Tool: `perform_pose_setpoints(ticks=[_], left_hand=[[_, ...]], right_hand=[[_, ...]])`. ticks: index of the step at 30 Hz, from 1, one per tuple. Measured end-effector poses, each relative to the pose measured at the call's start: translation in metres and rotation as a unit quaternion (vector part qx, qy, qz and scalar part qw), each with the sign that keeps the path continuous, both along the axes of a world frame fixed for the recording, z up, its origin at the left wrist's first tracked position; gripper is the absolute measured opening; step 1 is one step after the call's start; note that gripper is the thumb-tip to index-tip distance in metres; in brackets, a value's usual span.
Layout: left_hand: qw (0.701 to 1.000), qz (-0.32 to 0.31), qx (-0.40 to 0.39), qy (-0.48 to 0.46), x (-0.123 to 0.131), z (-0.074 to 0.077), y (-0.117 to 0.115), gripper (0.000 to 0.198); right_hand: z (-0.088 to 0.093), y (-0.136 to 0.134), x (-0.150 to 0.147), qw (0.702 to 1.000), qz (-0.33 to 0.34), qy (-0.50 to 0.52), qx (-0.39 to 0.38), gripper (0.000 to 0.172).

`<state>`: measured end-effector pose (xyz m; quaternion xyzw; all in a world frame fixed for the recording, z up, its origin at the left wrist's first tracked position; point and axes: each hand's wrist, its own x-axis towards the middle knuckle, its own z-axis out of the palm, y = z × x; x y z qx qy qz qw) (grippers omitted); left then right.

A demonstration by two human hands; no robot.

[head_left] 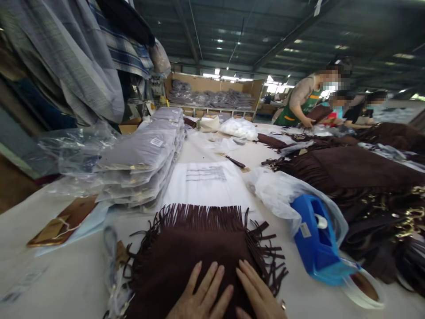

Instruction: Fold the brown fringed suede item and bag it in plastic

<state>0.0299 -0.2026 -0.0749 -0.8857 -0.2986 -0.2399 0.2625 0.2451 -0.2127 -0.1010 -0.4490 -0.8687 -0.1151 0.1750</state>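
Observation:
A folded dark brown fringed garment [195, 248] lies on the white table [66, 274] right in front of me. Both hands rest flat on its near part, side by side. My left hand [202, 294] has its fingers stretched out and slightly spread. My right hand [259, 294] lies open beside it, fingers pointing up-left, almost touching the left one. Neither hand holds anything. The fringe fans out along the far edge and the right side of the garment. Behind the garment lies a clear bag with a white printed sheet [207, 186].
A blue tape dispenser [315, 243] sits right of the garment on crumpled plastic. A stack of bagged grey garments [142, 164] stands left. A heap of brown fringed garments [358, 181] fills the right. Brown card tags [61, 226] lie near left. Other people [303, 102] work at the far right.

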Motion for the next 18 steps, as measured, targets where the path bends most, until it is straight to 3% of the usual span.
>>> perform_pose_setpoints(ticks=[2, 5, 8, 9, 13, 18], left_hand=[[1.000, 0.003, 0.003, 0.017, -0.002, -0.002, -0.001, 0.030], [1.000, 0.012, 0.017, 0.018, -0.005, -0.008, -0.002, 0.029], [1.000, 0.015, 0.026, 0.005, -0.002, -0.012, -0.004, 0.026], [0.999, 0.016, 0.028, 0.003, 0.000, -0.013, -0.004, 0.025], [0.999, 0.024, 0.029, -0.008, 0.005, -0.014, -0.003, 0.027], [0.999, 0.019, -0.020, -0.039, 0.000, -0.006, 0.002, 0.032]], right_hand=[[-0.005, 0.017, 0.010, 0.998, -0.057, 0.002, 0.009, 0.042], [-0.007, 0.033, 0.035, 0.974, -0.222, -0.002, 0.038, 0.038], [0.001, 0.023, 0.058, 0.946, -0.318, 0.032, 0.058, 0.038], [0.004, 0.015, 0.061, 0.946, -0.311, 0.060, 0.064, 0.039], [0.011, -0.001, 0.048, 0.975, -0.174, 0.138, 0.028, 0.040], [0.009, 0.038, 0.013, 0.983, -0.131, 0.125, -0.032, 0.033]])
